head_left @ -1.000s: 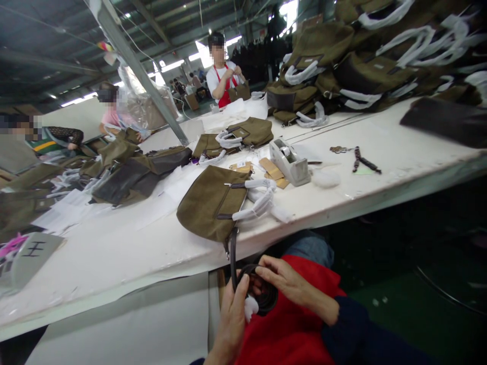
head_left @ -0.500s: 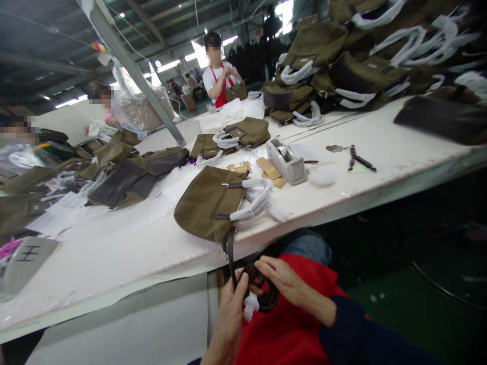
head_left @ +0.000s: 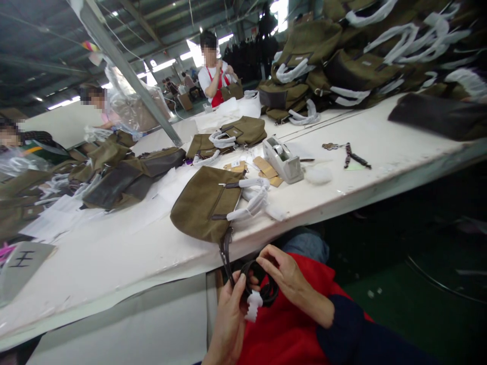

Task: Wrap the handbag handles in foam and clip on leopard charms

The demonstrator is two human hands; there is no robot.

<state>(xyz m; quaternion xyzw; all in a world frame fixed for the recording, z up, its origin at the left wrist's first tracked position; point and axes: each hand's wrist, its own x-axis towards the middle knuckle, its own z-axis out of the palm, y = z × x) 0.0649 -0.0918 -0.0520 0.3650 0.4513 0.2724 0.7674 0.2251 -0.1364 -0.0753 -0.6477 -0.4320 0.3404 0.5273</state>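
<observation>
A dark bag strap (head_left: 271, 290), wound into a loose coil, lies between my two hands over the red apron. My left hand (head_left: 231, 309) grips the coil from the left, thumb on top. On the coil's upper right, the fingers of my right hand (head_left: 285, 274) pinch the strap. A scrap of white wrapping (head_left: 253, 305) hangs from the coil beside my left fingers. From the coil the strap runs up to an olive handbag (head_left: 205, 203), which lies on the table edge with its handles (head_left: 253, 200) wrapped in white.
On the white table (head_left: 114, 263) stands a grey tape dispenser (head_left: 283, 161), with brown card tags (head_left: 268, 170) beside it and keys (head_left: 331, 146) farther right. More olive bags (head_left: 353, 76) are heaped at the back right and left. A co-worker (head_left: 215, 76) stands across the table.
My right fingers have risen slightly along the coil, and the coil looks more open. The white scrap shows more fully. The whole view has shifted a little.
</observation>
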